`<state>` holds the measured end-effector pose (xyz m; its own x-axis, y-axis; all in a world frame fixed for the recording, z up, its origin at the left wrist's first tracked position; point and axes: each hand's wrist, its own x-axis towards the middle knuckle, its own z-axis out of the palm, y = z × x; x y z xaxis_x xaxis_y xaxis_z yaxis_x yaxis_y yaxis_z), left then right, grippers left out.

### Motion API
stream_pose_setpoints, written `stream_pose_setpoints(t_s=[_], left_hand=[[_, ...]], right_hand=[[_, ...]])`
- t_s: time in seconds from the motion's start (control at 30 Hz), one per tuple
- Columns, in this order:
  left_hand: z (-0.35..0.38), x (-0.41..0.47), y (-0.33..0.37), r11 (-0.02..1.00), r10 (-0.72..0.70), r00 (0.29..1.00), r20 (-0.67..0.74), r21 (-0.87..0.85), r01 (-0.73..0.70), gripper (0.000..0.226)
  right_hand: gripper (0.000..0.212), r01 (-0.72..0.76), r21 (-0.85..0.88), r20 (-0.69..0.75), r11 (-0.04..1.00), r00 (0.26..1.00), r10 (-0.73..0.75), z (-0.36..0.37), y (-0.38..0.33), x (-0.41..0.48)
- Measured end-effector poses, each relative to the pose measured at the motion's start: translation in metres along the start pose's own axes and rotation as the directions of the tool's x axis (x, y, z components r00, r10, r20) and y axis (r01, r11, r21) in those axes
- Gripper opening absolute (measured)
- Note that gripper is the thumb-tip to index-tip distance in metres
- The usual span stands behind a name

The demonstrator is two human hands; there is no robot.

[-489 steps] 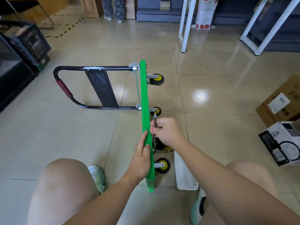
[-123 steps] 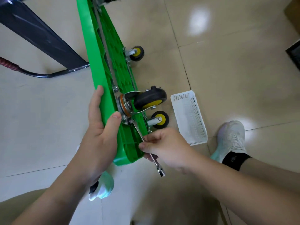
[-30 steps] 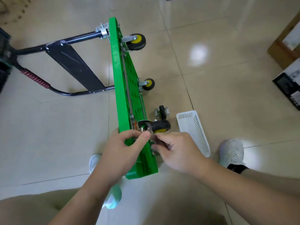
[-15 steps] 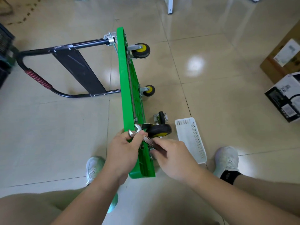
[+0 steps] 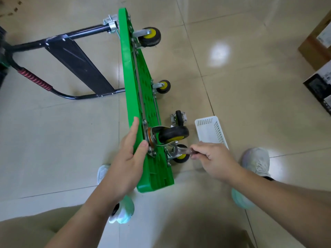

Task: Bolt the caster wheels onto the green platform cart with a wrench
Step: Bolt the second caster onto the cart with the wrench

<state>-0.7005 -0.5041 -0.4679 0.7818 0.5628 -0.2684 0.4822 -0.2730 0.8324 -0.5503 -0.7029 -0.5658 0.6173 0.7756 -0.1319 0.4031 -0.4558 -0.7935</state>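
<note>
Head view, looking down onto a glossy tiled floor. Standing on one long edge on that floor, the green platform cart, ribbed underside turned to the right, near end close to the knees. Reaching out to the left from the platform's far end, a black handle with a red grip. Well apart to the right, a cardboard box and a black-and-white box, both cut off by the frame. Just right of the platform's near end, a white perforated basket. Laid flat along the platform's upper edge at the near end, the left hand, fingers straight, thumb beside a caster's mounting plate. Curled round the shank of a wrench, the right hand; open-ended head in against the underside, just below the near upper caster wheel; exact bolt not discernible. Behind the wrench head, a near lower caster. At the far end, a far upper caster and a far lower caster. On the floor between platform and basket, a loose caster.
</note>
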Motion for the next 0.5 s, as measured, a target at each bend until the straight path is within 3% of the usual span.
stream_pose_setpoints(t_s=[0.27, 0.5], left_hand=[[0.011, -0.001, 0.002, 0.993, -0.056, 0.997, -0.051, -0.108, 0.051, 0.059], [0.011, 0.001, -0.009, 0.977, -0.041, 0.998, -0.039, -0.213, 0.032, 0.061]], right_hand=[[0.019, 0.135, 0.085, 0.063, 0.987, 0.988, -0.14, 0.05, 0.038, 0.03], [0.027, 0.199, 0.072, 0.019, 0.977, 0.979, -0.201, 0.076, 0.041, 0.05]])
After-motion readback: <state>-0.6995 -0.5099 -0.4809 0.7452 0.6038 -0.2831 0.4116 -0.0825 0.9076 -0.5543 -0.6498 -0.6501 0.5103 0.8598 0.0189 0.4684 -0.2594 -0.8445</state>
